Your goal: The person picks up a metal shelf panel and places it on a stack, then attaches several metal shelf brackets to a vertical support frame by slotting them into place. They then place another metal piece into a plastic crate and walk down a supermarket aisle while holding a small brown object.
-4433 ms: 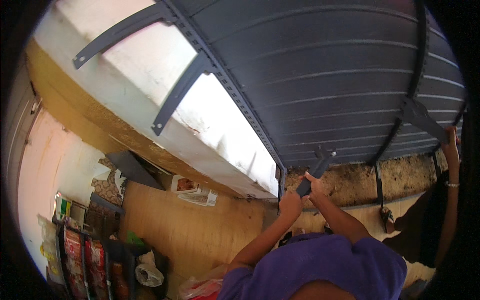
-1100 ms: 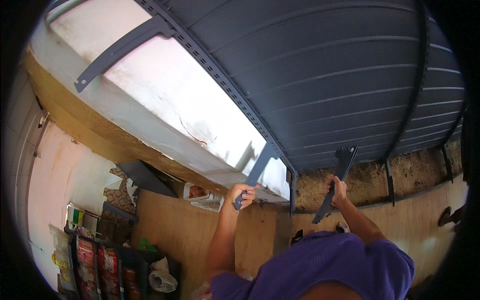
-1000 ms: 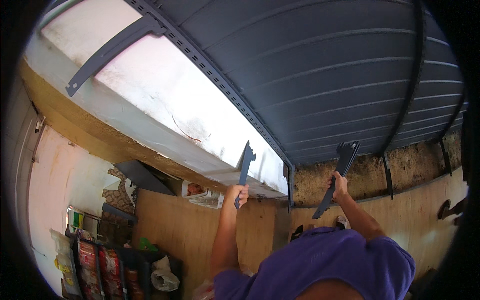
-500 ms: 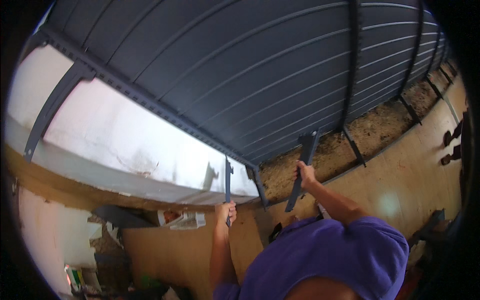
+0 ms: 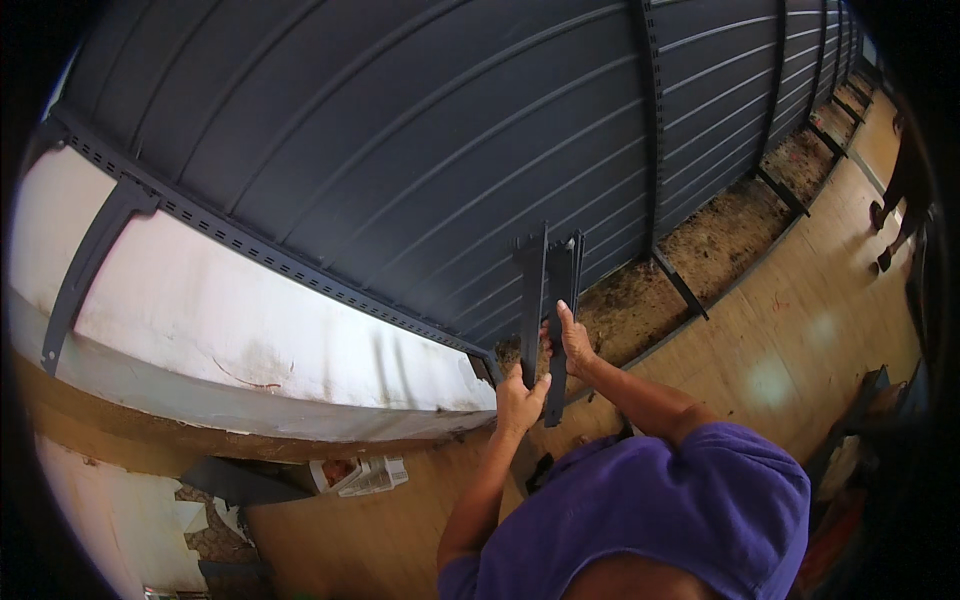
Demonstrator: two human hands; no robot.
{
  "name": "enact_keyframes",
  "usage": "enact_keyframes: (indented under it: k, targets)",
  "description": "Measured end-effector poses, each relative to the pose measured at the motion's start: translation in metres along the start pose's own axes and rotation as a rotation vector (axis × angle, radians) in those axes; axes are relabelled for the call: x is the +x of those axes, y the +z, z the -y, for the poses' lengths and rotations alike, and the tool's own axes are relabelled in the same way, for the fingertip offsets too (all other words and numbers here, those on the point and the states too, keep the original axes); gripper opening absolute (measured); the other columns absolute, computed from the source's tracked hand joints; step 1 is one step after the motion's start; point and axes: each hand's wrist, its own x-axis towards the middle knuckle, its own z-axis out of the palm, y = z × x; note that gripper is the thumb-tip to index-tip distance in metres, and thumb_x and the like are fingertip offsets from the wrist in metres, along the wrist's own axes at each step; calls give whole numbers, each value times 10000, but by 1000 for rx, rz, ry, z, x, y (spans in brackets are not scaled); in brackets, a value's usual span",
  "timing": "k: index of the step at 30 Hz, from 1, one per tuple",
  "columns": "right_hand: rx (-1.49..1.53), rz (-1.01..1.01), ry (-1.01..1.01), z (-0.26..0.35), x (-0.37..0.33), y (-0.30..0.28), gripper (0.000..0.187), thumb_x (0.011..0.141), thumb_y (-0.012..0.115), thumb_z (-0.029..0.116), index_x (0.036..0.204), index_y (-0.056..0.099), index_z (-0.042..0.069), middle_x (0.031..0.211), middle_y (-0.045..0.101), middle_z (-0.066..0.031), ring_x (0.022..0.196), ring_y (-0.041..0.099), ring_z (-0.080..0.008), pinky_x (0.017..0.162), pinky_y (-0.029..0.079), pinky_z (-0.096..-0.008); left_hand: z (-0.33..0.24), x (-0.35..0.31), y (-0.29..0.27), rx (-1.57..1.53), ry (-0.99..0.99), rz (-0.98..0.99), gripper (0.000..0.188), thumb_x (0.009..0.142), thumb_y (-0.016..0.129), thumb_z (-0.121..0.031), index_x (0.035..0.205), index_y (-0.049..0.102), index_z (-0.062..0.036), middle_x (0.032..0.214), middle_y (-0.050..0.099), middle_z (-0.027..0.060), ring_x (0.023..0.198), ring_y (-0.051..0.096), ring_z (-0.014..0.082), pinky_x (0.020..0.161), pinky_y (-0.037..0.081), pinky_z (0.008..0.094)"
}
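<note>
Dark ribbed wall panels [image 5: 400, 140] with slotted uprights [image 5: 652, 120] stand above a wooden floor [image 5: 800, 340].

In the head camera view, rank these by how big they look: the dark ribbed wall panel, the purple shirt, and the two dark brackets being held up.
1. Dark ribbed wall panel, by far the largest.
2. Purple shirt, though it sits nearest the camera.
3. Left bracket and right bracket: they look alike, so unranked.

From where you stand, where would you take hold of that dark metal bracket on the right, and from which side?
Low on its narrow end, coming from the right. The right bracket is a long flat strip held upright, close beside the left bracket, so the right edge looks freest. The right hand already holds it there; the left hand holds the other's lower end.
</note>
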Motion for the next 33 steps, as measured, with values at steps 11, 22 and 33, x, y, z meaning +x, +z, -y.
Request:
enact_keyframes:
  k: [11,22,33]
  targets:
    - [-26,-1,-124,19,-5,-16,546,648,521,513,773,537,-18,670,538,-89,595,518,-173,533,412,-280,-14,7,30,207,60,182,584,645,569,-346,996,413,94,785,531,243,733,528,342,633,413,387]
    - [82,-89,-83,22,-11,2,418,591,655,283,804,522,-51,625,548,-130,514,508,-175,480,425,-302,11,24,31,558,197,322,501,711,484,-394,890,408,67,808,489,252,775,492,362,652,401,415]
    - [-22,-78,-210,24,-6,0,376,579,649,321,653,540,-31,609,550,-117,497,500,-161,452,401,-279,-5,22,28,352,-13,374,542,688,509,-412,912,347,54,792,484,298,714,501,403,593,415,430]
